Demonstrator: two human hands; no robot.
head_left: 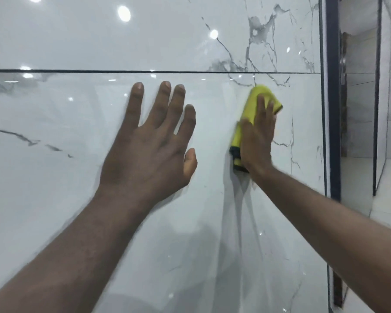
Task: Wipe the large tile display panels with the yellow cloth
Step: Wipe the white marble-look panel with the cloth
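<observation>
Head view: yellow cloth flat against the lower tile panel

The right hand presses the yellow cloth to the glossy marble-look panel with straight fingers, just below the dark seam and near the dark frame at the panel's right edge. The left hand lies flat against the same panel beside it, fingers spread, holding nothing.

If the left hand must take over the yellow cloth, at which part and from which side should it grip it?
Probably the lower end of the yellow cloth, coming from the left: that dark-edged end sticks out beside the right hand, which lies flat over the middle. The left hand is nearest to that end.
</observation>
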